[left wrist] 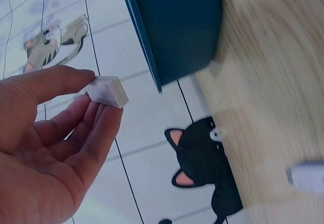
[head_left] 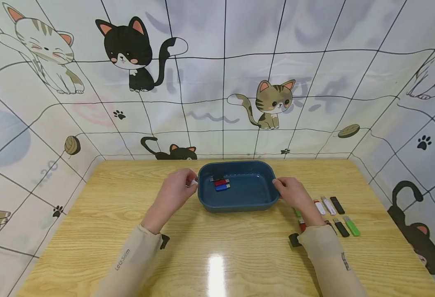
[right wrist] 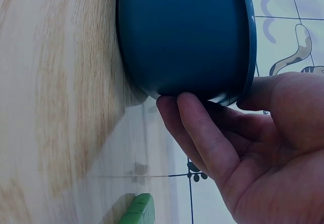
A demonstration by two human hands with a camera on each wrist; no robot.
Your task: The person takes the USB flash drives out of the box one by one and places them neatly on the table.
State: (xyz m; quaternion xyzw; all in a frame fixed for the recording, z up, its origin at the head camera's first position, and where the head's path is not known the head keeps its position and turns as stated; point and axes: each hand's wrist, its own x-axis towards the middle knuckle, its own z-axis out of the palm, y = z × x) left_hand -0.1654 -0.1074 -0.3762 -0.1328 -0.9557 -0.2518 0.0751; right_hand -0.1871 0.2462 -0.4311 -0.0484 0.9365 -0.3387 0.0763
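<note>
My left hand [head_left: 176, 187] pinches a small white USB stick [left wrist: 107, 91] between thumb and fingers, just outside the left rim of a dark blue plastic bin [head_left: 252, 194]. In the bin's left part lie a black USB stick [head_left: 218, 177], a red USB stick [head_left: 222, 182] and a blue USB stick [head_left: 223, 187]. At the opposite end my right hand [head_left: 291, 190] grips the bin's right wall, thumb at the rim and fingers against the outside, as the right wrist view shows.
Several USB sticks lie on the wooden table [head_left: 258, 251] to the right, among them a green one [head_left: 352, 226] and a black one [head_left: 337, 205]; my right forearm partly covers some. A blurred white stick [left wrist: 308, 176] lies on the table in the left wrist view. A cat-print cloth [head_left: 210, 115] hangs behind.
</note>
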